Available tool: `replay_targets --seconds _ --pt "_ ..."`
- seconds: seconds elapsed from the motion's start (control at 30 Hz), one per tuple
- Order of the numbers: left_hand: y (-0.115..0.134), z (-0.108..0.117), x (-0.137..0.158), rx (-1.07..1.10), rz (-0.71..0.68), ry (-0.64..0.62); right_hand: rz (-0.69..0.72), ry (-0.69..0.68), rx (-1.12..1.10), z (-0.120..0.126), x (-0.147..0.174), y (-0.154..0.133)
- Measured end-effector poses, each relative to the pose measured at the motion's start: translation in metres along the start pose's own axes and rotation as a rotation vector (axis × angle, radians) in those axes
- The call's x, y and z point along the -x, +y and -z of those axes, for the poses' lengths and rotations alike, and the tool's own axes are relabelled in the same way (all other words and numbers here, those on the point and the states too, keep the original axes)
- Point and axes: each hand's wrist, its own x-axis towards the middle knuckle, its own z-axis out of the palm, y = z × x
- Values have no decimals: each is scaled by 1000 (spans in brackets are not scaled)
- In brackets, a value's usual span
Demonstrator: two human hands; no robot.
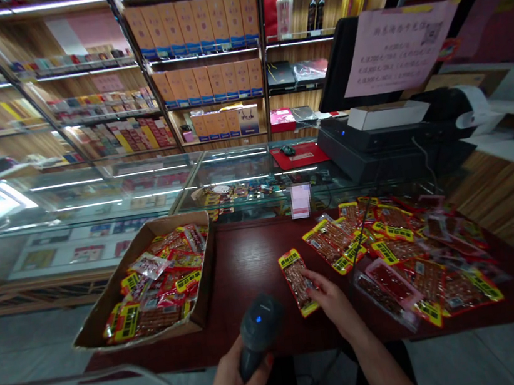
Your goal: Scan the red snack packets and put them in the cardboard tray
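Observation:
My left hand [238,378] is wrapped round the handle of a dark barcode scanner [261,321], which has a small blue light on its head. A flat snack packet [293,273], clear with yellow and red ends and brown strips inside, is pinched at its right edge by my right hand [330,296]. This packet is over the dark red table [241,251], to the right of the scanner. Whether it touches the tabletop I cannot tell. The fingertips on the packet's far side are hidden.
A cardboard box [201,310] of similar packets stands at the left. Several more packets [397,250] lie in a loose pile at the right. Behind the table are a glass counter [141,176] and a monitor [340,68]. A pale cable [159,382] curves at the lower left.

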Motion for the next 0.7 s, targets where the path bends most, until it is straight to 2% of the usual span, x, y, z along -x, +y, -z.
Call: replay_targets --seconds 0.17,0.33,0.43,0.57,0.7 --pt "17 -1 4 -94 -108 -62 161 -42 96 -2 -4 6" --pt "30 -1 12 -114 -130 -4 268 -16 259 7 -11 12" --pt "35 1 15 -94 -127 -6 324 -50 313 10 -12 12" --pt "37 3 18 -80 -105 -35 319 -62 353 7 -6 5" --pt "19 2 14 -41 -66 -6 283 -79 316 -4 -5 -2"
